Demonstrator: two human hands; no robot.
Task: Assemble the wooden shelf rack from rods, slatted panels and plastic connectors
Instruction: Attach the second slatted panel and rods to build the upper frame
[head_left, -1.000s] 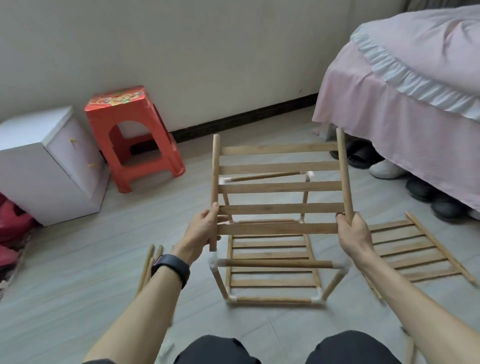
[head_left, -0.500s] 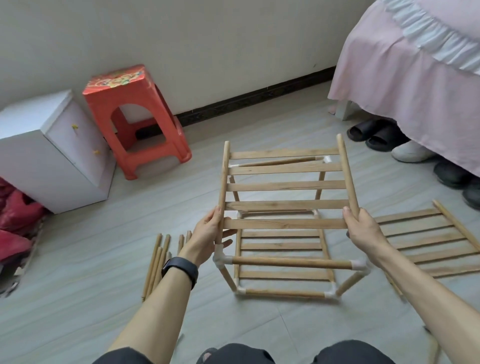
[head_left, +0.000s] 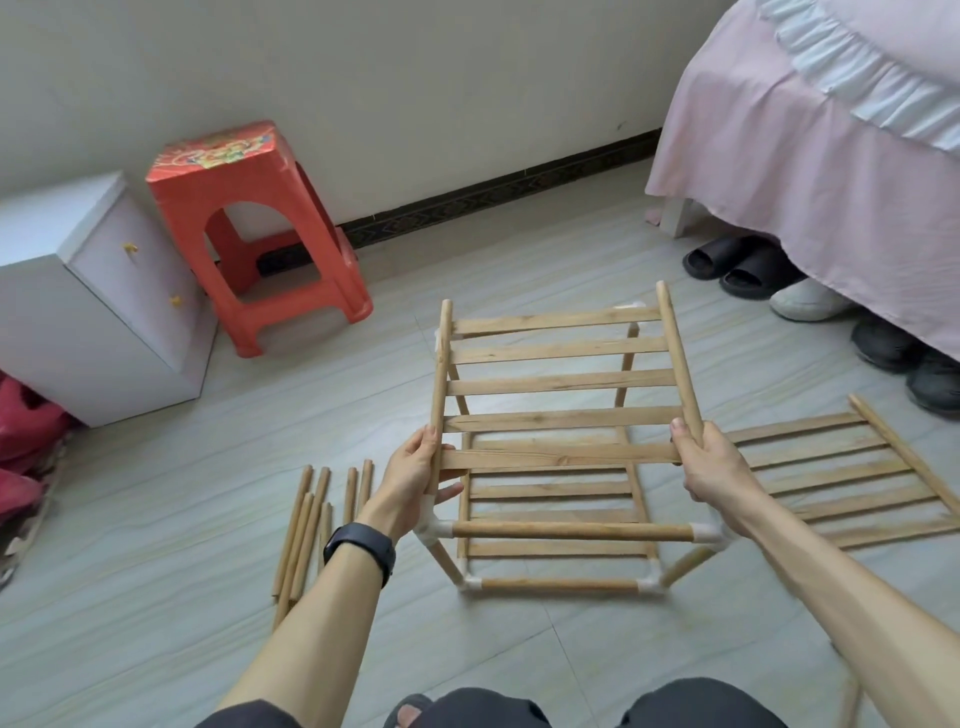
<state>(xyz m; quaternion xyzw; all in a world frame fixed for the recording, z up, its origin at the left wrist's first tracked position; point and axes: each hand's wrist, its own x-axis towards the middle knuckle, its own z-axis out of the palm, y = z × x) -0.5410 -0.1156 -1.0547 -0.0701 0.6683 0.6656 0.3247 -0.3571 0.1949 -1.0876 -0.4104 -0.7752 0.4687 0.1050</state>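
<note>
A slatted wooden panel (head_left: 561, 384) lies tilted over the partly built rack frame (head_left: 566, 532), whose rods join in white plastic connectors (head_left: 706, 532). My left hand (head_left: 415, 475) grips the panel's left side rod near its lower end. My right hand (head_left: 709, 467) grips the right side rod at about the same height. Below the panel, a lower slatted shelf shows inside the frame. A second loose panel (head_left: 841, 473) lies flat on the floor to the right. Several loose rods (head_left: 311, 525) lie on the floor to the left.
A red plastic stool (head_left: 249, 228) and a white cabinet (head_left: 93, 306) stand at the left by the wall. A bed with a pink cover (head_left: 810, 135) fills the right, with shoes (head_left: 737, 265) under its edge. My knees are at the bottom.
The panel has come down and tipped flatter over the frame, both hands keeping their hold on its side rods. The camera has tilted further down.
</note>
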